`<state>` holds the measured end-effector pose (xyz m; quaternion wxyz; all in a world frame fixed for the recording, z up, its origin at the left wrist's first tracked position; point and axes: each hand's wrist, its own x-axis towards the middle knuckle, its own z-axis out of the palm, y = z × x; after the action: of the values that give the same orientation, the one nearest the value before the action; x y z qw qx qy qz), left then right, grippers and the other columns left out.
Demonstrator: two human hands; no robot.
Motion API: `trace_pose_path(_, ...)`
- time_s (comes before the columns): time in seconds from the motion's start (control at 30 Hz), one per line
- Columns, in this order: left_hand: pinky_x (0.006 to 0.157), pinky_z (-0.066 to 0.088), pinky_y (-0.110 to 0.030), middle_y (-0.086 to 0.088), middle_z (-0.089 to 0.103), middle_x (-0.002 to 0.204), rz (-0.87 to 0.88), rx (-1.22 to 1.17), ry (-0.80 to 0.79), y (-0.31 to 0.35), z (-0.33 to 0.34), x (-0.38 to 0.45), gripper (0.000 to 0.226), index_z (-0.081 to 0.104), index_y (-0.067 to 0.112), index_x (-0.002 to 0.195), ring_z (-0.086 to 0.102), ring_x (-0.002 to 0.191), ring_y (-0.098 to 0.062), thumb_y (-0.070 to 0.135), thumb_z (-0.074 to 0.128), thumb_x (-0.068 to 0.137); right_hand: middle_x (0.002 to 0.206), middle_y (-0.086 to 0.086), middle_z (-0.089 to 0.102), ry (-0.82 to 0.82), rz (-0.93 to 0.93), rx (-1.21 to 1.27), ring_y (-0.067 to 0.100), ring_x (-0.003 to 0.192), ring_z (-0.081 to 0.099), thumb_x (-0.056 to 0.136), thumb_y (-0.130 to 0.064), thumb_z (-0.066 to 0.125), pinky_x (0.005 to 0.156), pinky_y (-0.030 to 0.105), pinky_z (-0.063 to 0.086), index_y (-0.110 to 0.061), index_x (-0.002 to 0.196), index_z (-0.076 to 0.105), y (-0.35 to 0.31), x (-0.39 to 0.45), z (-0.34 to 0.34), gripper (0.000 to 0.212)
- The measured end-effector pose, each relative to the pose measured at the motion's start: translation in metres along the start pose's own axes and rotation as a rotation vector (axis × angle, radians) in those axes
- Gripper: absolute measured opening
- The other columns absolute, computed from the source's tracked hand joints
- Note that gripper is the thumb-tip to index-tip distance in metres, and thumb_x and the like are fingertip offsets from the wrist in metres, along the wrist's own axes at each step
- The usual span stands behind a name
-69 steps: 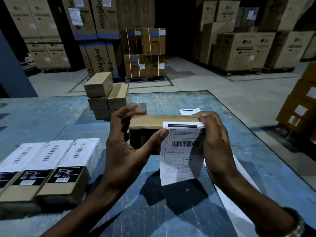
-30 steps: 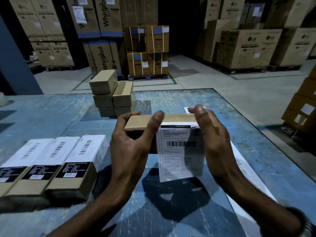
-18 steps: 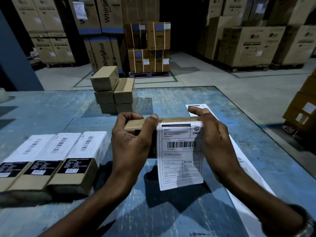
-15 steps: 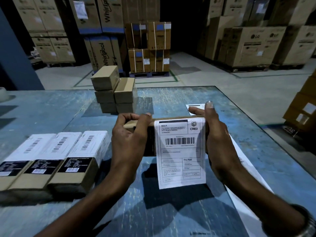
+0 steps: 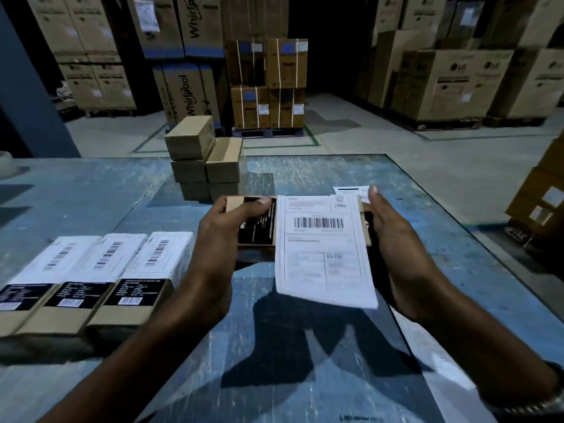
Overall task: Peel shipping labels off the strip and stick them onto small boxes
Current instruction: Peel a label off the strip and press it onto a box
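Box [image 5: 254, 222] in my left hand [image 5: 218, 239]: matt brown cardboard, black printed panel. Label [image 5: 322, 248]: thin white paper, matt, lower part unstuck. Table [image 5: 91, 203]: blue painted top, scratched, worn. Stacked boxes [image 5: 203, 157]: plain matt cardboard.
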<state>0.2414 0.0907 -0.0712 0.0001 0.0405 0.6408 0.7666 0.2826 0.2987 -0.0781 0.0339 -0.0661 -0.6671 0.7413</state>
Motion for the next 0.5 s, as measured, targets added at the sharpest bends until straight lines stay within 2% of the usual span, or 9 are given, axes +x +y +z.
trace_pose_path(0.1,0.059,0.060,-0.030,0.000,0.081,0.096,-0.084,-0.040,-0.018,0.000,-0.004,0.007,0.009,0.069,0.025,0.100,0.076,0.082,-0.018,0.032,0.072,0.095,0.141,-0.012,0.069,-0.046,-0.094,-0.076,0.011,0.115,0.075,0.099,-0.076,0.039,0.102,0.049,0.059,-0.046,0.150,0.054,-0.005,0.002,-0.005,0.062)
trace_pose_path(0.17,0.058,0.060,-0.030,0.000,0.080,0.095,-0.100,-0.017,-0.051,-0.003,-0.005,0.005,0.009,0.068,0.026,0.097,0.076,0.080,-0.018,0.034,0.071,0.095,0.128,-0.034,0.064,-0.077,-0.120,-0.114,-0.013,0.096,0.072,0.101,-0.065,0.045,0.087,0.026,0.059,-0.053,0.152,0.048,-0.012,0.001,-0.009,0.053)
trace_pose_path(0.2,0.057,0.060,-0.031,-0.001,0.079,0.095,-0.103,-0.011,-0.078,-0.002,-0.004,0.003,0.009,0.067,0.026,0.096,0.075,0.078,-0.018,0.034,0.071,0.095,0.120,-0.037,0.067,-0.114,-0.104,-0.105,-0.014,0.091,0.072,0.103,-0.059,0.048,0.084,0.024,0.059,-0.053,0.151,0.049,-0.015,0.001,-0.011,0.049)
trace_pose_path(0.27,0.060,0.061,-0.032,-0.004,0.079,0.100,-0.092,-0.035,-0.128,0.003,-0.002,-0.003,0.014,0.068,0.024,0.100,0.076,0.081,-0.019,0.035,0.072,0.094,0.118,-0.017,0.080,-0.166,-0.047,-0.097,0.010,0.105,0.079,0.103,-0.050,0.058,0.097,0.043,0.058,-0.050,0.146,0.056,-0.016,0.003,-0.015,0.043)
trace_pose_path(0.3,0.067,0.062,-0.033,-0.006,0.079,0.105,-0.079,-0.022,-0.168,0.007,0.000,0.004,0.027,0.068,0.023,0.107,0.077,0.086,-0.020,0.042,0.076,0.090,0.119,-0.003,0.081,-0.170,-0.009,-0.089,0.023,0.109,0.078,0.103,-0.046,0.062,0.100,0.049,0.055,-0.046,0.142,0.062,-0.016,0.003,-0.015,0.039)
trace_pose_path(0.33,0.077,0.062,-0.032,-0.008,0.079,0.108,-0.061,0.027,-0.202,0.016,0.004,0.002,0.052,0.066,0.020,0.116,0.079,0.091,-0.018,0.057,0.081,0.081,0.120,0.005,0.081,-0.154,0.009,-0.066,0.028,0.105,0.077,0.102,-0.043,0.065,0.095,0.049,0.057,-0.041,0.138,0.067,-0.014,0.004,-0.016,0.036)
trace_pose_path(0.4,0.085,0.054,-0.014,0.000,0.072,0.116,0.130,0.205,-0.246,0.019,-0.007,0.013,0.106,0.062,0.021,0.130,0.075,0.105,-0.004,0.089,0.081,0.051,0.115,0.005,0.081,-0.117,0.044,-0.010,0.023,0.088,0.075,0.103,-0.040,0.065,0.069,0.037,0.060,-0.029,0.132,0.073,-0.012,0.005,-0.017,0.032)
trace_pose_path(0.43,0.089,0.051,-0.013,0.008,0.064,0.127,0.245,0.305,-0.326,0.019,-0.016,0.016,0.112,0.058,0.028,0.140,0.070,0.116,0.000,0.090,0.079,0.050,0.109,0.003,0.080,-0.105,0.057,0.005,0.020,0.078,0.074,0.103,-0.039,0.064,0.059,0.033,0.056,-0.025,0.127,0.075,-0.013,0.005,-0.018,0.030)
trace_pose_path(0.5,0.111,0.047,-0.035,0.020,0.049,0.153,0.378,0.548,-0.470,0.017,-0.018,0.007,0.089,0.051,0.048,0.147,0.050,0.141,0.001,0.069,0.082,0.066,0.094,0.003,0.077,-0.113,0.088,0.016,0.019,0.064,0.070,0.100,-0.037,0.065,0.051,0.028,0.051,-0.020,0.117,0.079,-0.013,0.005,-0.021,0.028)
